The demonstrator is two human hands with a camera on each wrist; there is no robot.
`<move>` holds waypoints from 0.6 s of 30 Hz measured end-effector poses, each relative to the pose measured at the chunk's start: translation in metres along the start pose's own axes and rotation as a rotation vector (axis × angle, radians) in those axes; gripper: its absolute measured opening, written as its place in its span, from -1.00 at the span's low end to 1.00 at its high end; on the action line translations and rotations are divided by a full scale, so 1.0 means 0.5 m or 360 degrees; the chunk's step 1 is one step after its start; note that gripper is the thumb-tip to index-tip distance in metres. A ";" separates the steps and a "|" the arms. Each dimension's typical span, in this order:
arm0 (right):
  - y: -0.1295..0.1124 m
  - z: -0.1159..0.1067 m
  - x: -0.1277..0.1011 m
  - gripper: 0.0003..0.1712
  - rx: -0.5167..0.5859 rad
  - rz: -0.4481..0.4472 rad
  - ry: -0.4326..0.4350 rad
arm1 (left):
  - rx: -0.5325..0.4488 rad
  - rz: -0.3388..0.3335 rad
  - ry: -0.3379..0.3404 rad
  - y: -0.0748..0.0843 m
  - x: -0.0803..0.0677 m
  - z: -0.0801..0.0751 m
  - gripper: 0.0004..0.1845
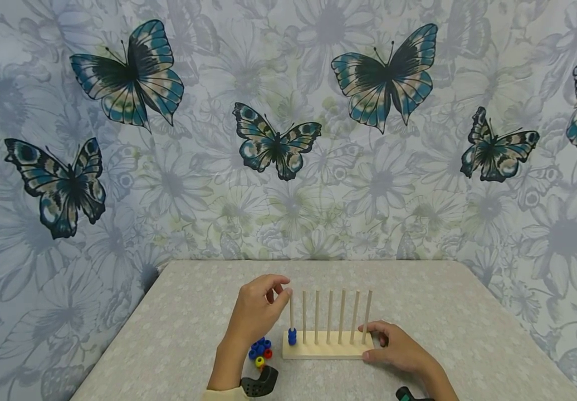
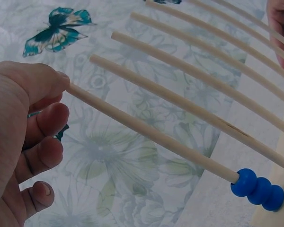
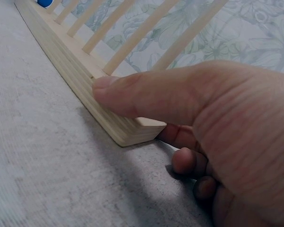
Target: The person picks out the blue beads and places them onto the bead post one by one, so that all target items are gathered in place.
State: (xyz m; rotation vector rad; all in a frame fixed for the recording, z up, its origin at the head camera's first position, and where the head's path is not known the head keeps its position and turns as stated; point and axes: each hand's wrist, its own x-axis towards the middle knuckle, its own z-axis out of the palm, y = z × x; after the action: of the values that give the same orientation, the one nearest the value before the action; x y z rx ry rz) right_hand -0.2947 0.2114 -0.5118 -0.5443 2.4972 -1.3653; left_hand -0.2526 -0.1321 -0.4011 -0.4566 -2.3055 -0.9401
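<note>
Pinching the tip of the leftmost peg [image 1: 291,309], the left hand [image 1: 255,312] has thumb and forefinger on it, other fingers loosely curled. Right hand [image 1: 399,350] grips the right end of the wooden rack [image 1: 326,345], thumb on top. Rack runs left to right on the table [image 1: 168,334], six pegs upright. Blue beads [image 1: 292,336] sit at that peg's base; loose beads [image 1: 260,351] lie just left. No writing readable.
</note>
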 end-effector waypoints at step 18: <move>-0.005 0.005 0.000 -0.32 0.0017 0.0002 0.0009 | -0.0056 0.0058 0.0144 0.006 -0.006 0.001 -0.87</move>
State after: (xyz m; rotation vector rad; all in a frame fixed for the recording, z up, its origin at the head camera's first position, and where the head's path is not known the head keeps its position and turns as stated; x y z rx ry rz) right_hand -0.2934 0.2084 -0.5111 -0.5372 2.4931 -1.3806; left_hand -0.2491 -0.1301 -0.4019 -0.4598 -2.1954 -0.9657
